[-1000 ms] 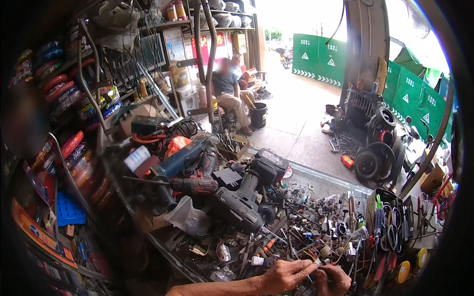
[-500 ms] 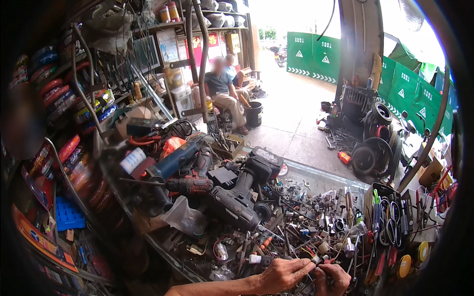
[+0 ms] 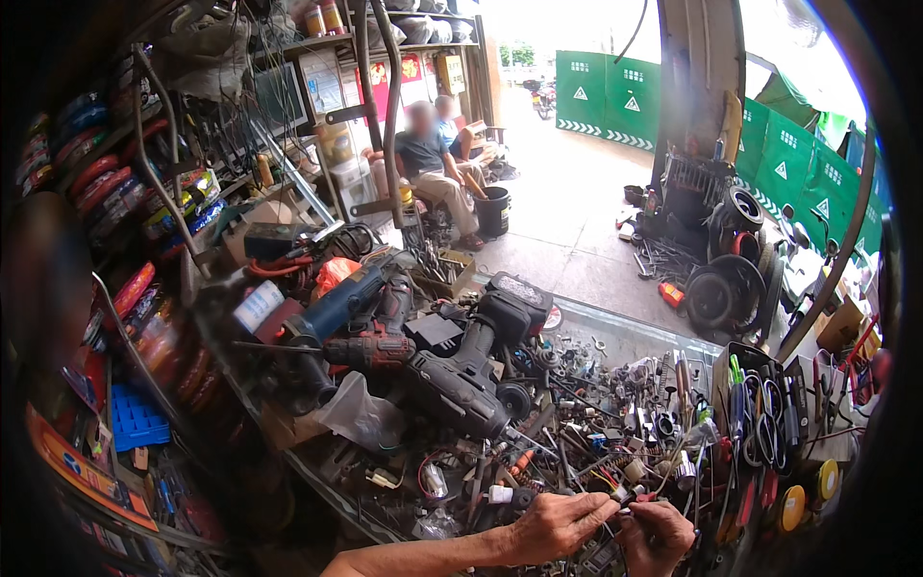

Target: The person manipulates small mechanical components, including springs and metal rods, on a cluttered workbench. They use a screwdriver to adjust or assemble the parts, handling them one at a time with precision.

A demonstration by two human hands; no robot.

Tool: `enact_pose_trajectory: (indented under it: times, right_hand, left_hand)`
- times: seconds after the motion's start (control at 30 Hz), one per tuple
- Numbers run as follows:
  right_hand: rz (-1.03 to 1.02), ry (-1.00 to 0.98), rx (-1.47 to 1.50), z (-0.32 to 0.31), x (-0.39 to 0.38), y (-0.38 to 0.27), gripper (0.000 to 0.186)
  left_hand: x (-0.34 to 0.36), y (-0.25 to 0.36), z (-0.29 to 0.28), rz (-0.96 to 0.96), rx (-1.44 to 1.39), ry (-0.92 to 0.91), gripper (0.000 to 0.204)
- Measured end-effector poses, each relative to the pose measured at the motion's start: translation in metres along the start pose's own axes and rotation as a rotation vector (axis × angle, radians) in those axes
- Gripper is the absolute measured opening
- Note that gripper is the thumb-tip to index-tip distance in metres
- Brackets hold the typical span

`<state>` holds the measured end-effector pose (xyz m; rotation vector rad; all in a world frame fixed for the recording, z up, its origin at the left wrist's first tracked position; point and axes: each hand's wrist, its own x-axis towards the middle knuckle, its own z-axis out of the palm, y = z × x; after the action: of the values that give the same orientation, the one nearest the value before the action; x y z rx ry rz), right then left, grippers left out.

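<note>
Two hands at the near edge of the tabletop [image 3: 615, 337], both on one item. Left hand [image 3: 558, 527]: fingers pinched narrow on a small part with red and white on it [image 3: 627, 497], too small to name. Right hand [image 3: 659, 534]: fingers curled close around the same piece from below; how firm the grip is cannot be told.

Risks, as judged from here:
- Small part slips from the pinch and drops into the heap of loose bolts, bits and fittings [image 3: 586, 404] just beneath; finding it again looks hard.
- Forearm or elbow nudges the clutter at the tabletop's edge, where nothing holds the pieces back from rolling off.
- Black cordless power tool [image 3: 461, 375] lies just beyond the hands; a reach across it could shift the pile.

Surface: tabletop wholly covered. Red drill [image 3: 370, 351], blue-bodied tool [image 3: 336, 306] and crumpled clear plastic bag [image 3: 358, 412] to the left; rack of scissors and pliers [image 3: 760, 423] to the right.

Room: open-fronted workshop. Shelves of coloured packets [image 3: 96, 183] on the left wall. Two seated people [image 3: 433, 163] beside a black bucket [image 3: 493, 210] farther back. Tyres and machine parts [image 3: 721, 279] on the concrete floor; green hoarding [image 3: 606, 91] outside in daylight.
</note>
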<state>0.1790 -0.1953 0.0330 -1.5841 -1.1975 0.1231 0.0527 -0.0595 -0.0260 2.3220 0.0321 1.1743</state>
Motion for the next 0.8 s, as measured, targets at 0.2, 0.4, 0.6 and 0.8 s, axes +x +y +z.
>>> enact_pose_trajectory:
  times: [0.2,0.4,0.6,0.8]
  right_hand:
    - [0.167,-0.033,0.121,0.0,-0.011,0.014,0.02]
    - [0.121,-0.012,0.077,0.001,-0.007,0.01,0.013]
    - [0.007,-0.018,-0.044,-0.001,-0.004,0.01,0.011]
    - [-0.062,-0.016,-0.15,0.002,0.0,0.004,0.009]
  left_hand:
    - [-0.001,0.001,-0.001,0.019,0.016,0.016,0.04]
    - [0.001,0.001,-0.001,0.022,-0.015,0.023,0.039]
    - [0.0,0.002,-0.003,0.027,0.001,0.008,0.038]
    - [-0.001,-0.001,0.001,0.016,-0.019,0.006,0.037]
